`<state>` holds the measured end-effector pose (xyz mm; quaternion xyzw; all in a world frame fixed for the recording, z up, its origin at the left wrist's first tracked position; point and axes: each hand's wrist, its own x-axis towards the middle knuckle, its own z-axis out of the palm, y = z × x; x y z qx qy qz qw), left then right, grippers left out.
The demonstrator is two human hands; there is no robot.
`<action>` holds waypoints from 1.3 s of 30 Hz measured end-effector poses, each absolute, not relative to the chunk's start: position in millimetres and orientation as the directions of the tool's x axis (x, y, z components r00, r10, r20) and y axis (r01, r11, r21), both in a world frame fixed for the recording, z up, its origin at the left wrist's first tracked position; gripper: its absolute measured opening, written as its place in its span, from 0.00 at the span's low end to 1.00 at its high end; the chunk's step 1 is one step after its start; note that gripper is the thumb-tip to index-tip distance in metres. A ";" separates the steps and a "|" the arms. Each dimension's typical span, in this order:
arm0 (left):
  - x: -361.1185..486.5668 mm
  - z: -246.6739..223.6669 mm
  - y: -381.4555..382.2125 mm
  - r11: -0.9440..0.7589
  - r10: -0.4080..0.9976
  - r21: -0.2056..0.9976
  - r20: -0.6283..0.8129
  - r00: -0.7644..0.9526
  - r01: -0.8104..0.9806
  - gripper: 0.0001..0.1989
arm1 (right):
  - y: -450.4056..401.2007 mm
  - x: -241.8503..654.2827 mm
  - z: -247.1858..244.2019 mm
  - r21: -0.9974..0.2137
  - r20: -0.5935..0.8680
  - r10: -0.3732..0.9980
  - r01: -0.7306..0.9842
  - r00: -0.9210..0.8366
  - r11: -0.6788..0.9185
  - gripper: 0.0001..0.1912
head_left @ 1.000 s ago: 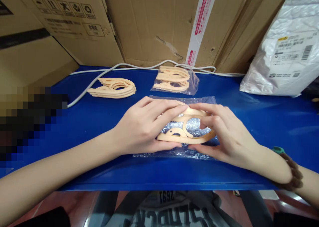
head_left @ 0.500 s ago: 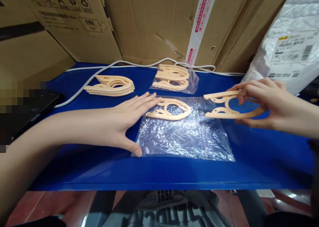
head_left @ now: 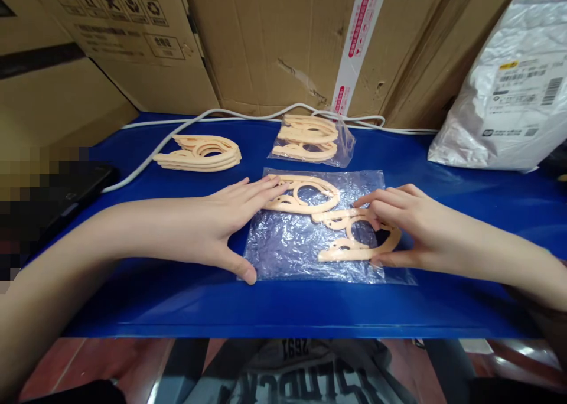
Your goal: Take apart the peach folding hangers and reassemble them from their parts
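Observation:
A clear plastic bag (head_left: 283, 244) lies flat on the blue table in front of me. Inside its upper part is a cream folding hanger (head_left: 330, 200), folded up. My left hand (head_left: 221, 221) rests spread over the bag's left side, its fingertips on that hanger's left end. With thumb and fingers, my right hand (head_left: 398, 227) grips the curved end of a second folding hanger (head_left: 354, 254), just below and right of the first. Its pointed ends face left over the bag area; whether it is fully under the film I cannot tell.
A stack of folded hangers (head_left: 199, 156) sits at the back left, and a filled bag of hangers (head_left: 308, 135) at the back middle. A white cable (head_left: 177, 129) runs behind them. Cardboard boxes (head_left: 266, 44) line the back; a white parcel (head_left: 500, 120) stands right, a black device (head_left: 75, 194) left.
My right hand has moved left and toward me, carrying the second folding hanger from the bag's right edge to below the first one. My left hand has stayed almost in place.

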<state>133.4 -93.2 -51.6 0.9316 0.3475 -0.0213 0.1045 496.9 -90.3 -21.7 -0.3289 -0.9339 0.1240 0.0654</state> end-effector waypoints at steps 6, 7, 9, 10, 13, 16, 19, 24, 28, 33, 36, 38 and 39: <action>147.5 -45.2 -97.7 -0.673 0.717 0.233 -0.028 0.697 0.702 0.59 | -79.2 513.6 -19.7 -0.237 -0.071 0.621 0.618 -0.780 0.749 0.21; 150.5 -44.3 -99.1 -0.673 0.719 0.237 -0.014 0.695 0.701 0.59 | -76.9 518.0 -19.1 -0.247 -0.086 0.627 0.627 -0.774 0.739 0.20; 155.3 -43.5 -101.8 -0.680 0.717 0.236 0.016 0.697 0.694 0.57 | -74.6 523.1 -19.1 -0.269 -0.104 0.642 0.643 -0.760 0.717 0.19; 157.0 -43.6 -102.9 -0.686 0.713 0.238 0.031 0.700 0.688 0.57 | -75.0 523.0 -19.6 -0.280 -0.108 0.655 0.655 -0.748 0.702 0.19; 160.2 -44.8 -105.0 -0.712 0.688 0.254 0.069 0.722 0.654 0.54 | -82.8 511.3 -21.9 -0.322 -0.128 0.698 0.695 -0.705 0.643 0.20; 161.6 -45.5 -105.2 -0.718 0.680 0.259 0.066 0.730 0.646 0.54 | -94.6 492.4 -24.0 -0.363 -0.161 0.728 0.726 -0.666 0.584 0.23; 162.3 -45.0 -105.2 -0.707 0.687 0.267 0.040 0.725 0.655 0.53 | -100.8 482.4 -24.9 -0.425 -0.176 0.738 0.726 -0.652 0.540 0.24; 162.7 -43.9 -105.2 -0.728 0.669 0.258 0.068 0.740 0.635 0.51 | -93.9 489.4 -24.2 -0.538 -0.167 0.697 0.656 -0.698 0.529 0.19; 162.6 -44.2 -104.2 -0.749 0.649 0.250 0.091 0.755 0.614 0.50 | -89.1 491.2 -26.1 -0.533 -0.117 0.682 0.625 -0.722 0.570 0.18; 163.0 -45.0 -103.4 -0.757 0.642 0.241 0.101 0.760 0.608 0.50 | -90.6 488.5 -30.6 -0.453 -0.066 0.702 0.648 -0.710 0.612 0.17; 163.5 -45.3 -103.8 -0.737 0.664 0.234 0.073 0.744 0.634 0.51 | -91.7 488.6 -32.4 -0.435 -0.068 0.709 0.660 -0.702 0.612 0.16; 163.6 -45.5 -104.1 -0.726 0.675 0.230 0.056 0.736 0.648 0.51 | -91.8 488.0 -34.0 -0.442 -0.057 0.704 0.650 -0.708 0.618 0.16; 163.6 -45.7 -104.2 -0.724 0.677 0.230 0.054 0.734 0.651 0.51 | -91.7 487.4 -35.1 -0.448 -0.049 0.701 0.643 -0.712 0.622 0.16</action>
